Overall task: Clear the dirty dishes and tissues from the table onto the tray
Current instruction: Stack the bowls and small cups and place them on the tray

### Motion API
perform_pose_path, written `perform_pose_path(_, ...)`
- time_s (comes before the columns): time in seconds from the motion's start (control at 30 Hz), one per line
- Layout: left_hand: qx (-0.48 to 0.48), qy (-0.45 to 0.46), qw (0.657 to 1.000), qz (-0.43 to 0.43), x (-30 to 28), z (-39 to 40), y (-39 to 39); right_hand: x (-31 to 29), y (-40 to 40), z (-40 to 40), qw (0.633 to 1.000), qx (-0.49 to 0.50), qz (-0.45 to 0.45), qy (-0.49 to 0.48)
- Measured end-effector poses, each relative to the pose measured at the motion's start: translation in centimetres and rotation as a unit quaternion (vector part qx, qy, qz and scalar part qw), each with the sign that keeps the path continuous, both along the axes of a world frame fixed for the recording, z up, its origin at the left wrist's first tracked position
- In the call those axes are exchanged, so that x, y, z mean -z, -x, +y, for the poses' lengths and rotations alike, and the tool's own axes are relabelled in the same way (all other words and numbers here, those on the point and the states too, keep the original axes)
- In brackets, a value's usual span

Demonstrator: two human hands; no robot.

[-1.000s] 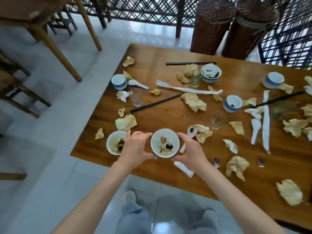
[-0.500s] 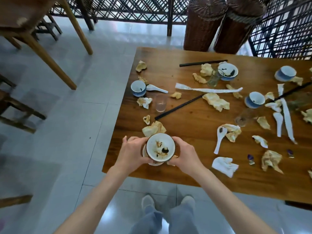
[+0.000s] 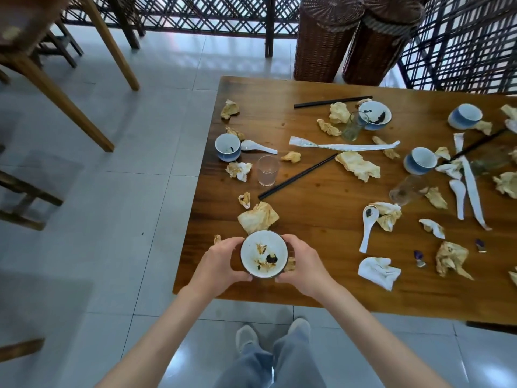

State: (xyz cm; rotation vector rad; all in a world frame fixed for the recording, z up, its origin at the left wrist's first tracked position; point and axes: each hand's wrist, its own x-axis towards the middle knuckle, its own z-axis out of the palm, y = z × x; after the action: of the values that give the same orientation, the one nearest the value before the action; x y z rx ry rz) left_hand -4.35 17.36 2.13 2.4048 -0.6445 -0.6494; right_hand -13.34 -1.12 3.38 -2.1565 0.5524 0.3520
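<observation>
Head view: your left hand (image 3: 216, 263) and right hand (image 3: 303, 263) clasp a dirty bowl (image 3: 263, 254) above the counter (image 3: 321, 219), ready for carrying to an unseen tray.

White bowl (image 3: 263, 254) with brown stains; at two o'clock, blue-and-white cup (image 3: 420, 161); brown wooden table (image 3: 321, 208); yellowish tissues (image 3: 258, 217).

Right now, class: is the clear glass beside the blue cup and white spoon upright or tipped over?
Upright. The clear glass stands on its base with its round rim facing up.
</observation>
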Motion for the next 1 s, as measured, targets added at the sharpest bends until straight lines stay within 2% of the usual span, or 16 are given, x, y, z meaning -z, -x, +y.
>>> perform_pose_path(0.17,0.005,0.012,1.000,0.020,0.2,0.0,-0.2,0.2,-0.4,0.1,0.999,-0.009,0.029,-0.039)
perform_pose_path(0.4,-0.002,0.023,1.000,0.017,0.6,0.1,-0.2,0.8,-0.3,0.5,1.000,0.001,0.009,-0.030)
perform_pose_path(0.6,0.033,-0.009,0.999,0.017,1.0,-0.6,-0.6,1.1,-0.6,0.3,1.000,-0.016,0.015,-0.013)
perform_pose_path(1.0,0.030,0.013,0.999,-0.004,0.5,-1.9,-1.3,0.8,-1.0,-1.5,1.000,0.004,-0.011,-0.021)
